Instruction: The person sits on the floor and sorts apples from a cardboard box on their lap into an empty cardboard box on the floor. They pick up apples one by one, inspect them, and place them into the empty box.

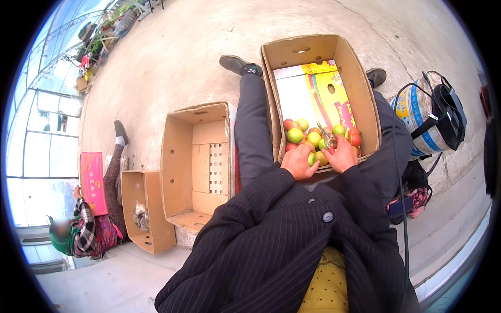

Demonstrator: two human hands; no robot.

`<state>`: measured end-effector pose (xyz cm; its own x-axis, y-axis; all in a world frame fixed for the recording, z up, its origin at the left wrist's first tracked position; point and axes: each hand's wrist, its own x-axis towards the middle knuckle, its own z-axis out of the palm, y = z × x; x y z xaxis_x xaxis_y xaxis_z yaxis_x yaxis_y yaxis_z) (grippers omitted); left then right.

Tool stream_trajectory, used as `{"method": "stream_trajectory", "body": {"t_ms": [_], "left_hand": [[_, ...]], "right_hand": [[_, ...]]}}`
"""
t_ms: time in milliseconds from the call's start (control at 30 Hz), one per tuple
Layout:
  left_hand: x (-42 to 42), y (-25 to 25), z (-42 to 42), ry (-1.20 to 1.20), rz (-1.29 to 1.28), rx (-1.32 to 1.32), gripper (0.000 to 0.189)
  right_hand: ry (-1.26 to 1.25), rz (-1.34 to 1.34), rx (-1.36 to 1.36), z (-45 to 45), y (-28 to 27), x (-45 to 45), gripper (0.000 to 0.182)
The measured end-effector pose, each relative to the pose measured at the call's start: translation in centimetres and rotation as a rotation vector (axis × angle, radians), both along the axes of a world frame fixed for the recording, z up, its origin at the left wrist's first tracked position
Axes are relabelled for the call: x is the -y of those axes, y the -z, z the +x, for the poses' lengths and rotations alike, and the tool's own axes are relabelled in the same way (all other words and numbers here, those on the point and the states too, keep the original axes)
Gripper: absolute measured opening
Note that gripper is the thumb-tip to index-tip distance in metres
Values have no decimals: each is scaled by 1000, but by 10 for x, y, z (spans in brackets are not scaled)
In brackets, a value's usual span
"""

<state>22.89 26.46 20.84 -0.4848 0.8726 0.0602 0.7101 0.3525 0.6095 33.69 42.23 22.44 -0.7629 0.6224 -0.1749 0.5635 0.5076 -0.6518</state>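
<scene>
A cardboard box (362, 94) stands between my legs, with a printed yellow and white sheet (328, 88) on its bottom. Red, green and yellowish tomatoes (294, 135) lie heaped at its near end. My left hand (300, 162) is at the near wall with its fingers around a green tomato (311, 159). Just right of it, my right hand (341, 154) holds small pruning snips (328, 137), whose metal tip points away from me over the tomatoes. A red bit shows by its thumb; whether this is a handle or a fruit, I cannot tell.
Left of my leg stands a cardboard box (178, 156) with a perforated bottom. Beyond it are a smaller box (160, 211) holding a crumpled item and a seated person (84, 231) beside a pink box (94, 184). At right, a black bag (450, 113) and cable rest on a bucket (419, 113).
</scene>
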Motion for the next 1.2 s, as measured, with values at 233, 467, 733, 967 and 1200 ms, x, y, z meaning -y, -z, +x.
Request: {"method": "stream_trajectory", "body": {"t_ms": [233, 467, 733, 967, 1200], "left_hand": [[-4, 1, 2, 12, 27, 30, 41], [-4, -5, 2, 59, 64, 20, 44], [-3, 2, 3, 71, 120, 10, 41], [37, -52, -71, -556, 538, 926, 44], [211, -85, -196, -826, 788, 786, 63]], "right_hand": [[-7, 25, -42, 5, 4, -4, 53], [-17, 42, -40, 7, 0, -4, 51], [-40, 42, -37, 5, 11, -8, 55], [95, -171, -341, 22, 40, -60, 67], [97, 13, -326, 40, 15, -122, 70]]}}
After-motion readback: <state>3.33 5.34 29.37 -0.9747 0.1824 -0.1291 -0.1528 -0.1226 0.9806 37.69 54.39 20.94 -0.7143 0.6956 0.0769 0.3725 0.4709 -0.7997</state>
